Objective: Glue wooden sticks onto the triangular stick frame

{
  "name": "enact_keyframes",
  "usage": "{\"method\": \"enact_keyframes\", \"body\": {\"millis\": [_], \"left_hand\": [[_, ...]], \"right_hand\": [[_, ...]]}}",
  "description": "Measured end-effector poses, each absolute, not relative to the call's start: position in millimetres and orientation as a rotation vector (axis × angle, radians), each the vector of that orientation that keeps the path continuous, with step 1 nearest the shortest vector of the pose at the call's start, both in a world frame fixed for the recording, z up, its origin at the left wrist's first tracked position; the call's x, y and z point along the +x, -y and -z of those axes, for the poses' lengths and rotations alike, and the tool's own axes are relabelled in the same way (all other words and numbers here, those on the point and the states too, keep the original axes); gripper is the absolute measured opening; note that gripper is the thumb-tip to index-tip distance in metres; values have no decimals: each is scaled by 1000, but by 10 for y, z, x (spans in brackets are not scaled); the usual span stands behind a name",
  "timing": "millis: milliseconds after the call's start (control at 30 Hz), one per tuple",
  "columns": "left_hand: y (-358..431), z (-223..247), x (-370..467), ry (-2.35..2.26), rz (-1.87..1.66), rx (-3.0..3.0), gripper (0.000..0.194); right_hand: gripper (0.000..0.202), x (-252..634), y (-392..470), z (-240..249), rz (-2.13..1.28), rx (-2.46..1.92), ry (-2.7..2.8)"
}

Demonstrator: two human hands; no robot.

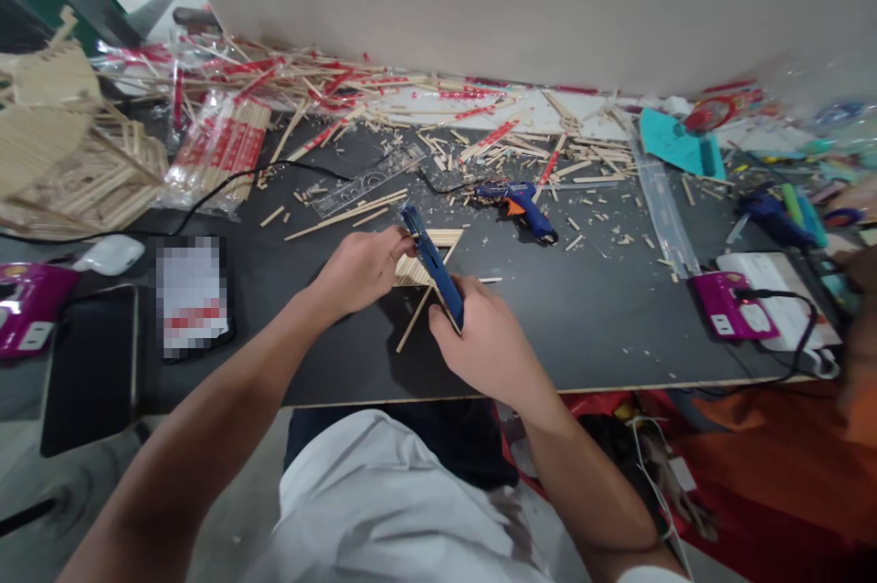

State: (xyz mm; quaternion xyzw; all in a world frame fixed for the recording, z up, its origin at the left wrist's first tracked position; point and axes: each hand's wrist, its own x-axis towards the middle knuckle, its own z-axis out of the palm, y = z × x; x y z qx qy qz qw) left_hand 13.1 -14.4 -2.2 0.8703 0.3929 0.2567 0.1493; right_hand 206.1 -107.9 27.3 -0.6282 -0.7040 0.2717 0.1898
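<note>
My right hand (486, 341) is wrapped round the lower end of a long, narrow blue hand tool (438, 270), which tilts up and to the left. Its exact kind is hard to make out. My left hand (363, 268) is closed beside the tool's upper end, fingertips pinched; whatever lies between them is hidden. Beneath both hands, a small panel of wooden sticks (411, 270) rests on the dark table, partly covered by the tool. A loose stick (413, 323) slants out below the panel.
A blue glue gun (527, 204) lies beyond my hands. Red-wrapped chopsticks (223, 140), a clear ruler (370, 181) and stick offcuts litter the table's back. Two phones (92, 364) lie left, near a stick-built model (47, 144). A purple power socket (733, 304) sits right.
</note>
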Motion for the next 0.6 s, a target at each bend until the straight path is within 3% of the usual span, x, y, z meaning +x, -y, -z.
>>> {"method": "enact_keyframes", "body": {"millis": [600], "left_hand": [[154, -44, 121, -1176, -634, 2576, 32]], "right_hand": [[37, 2051, 1092, -360, -869, -1704, 1974]]}}
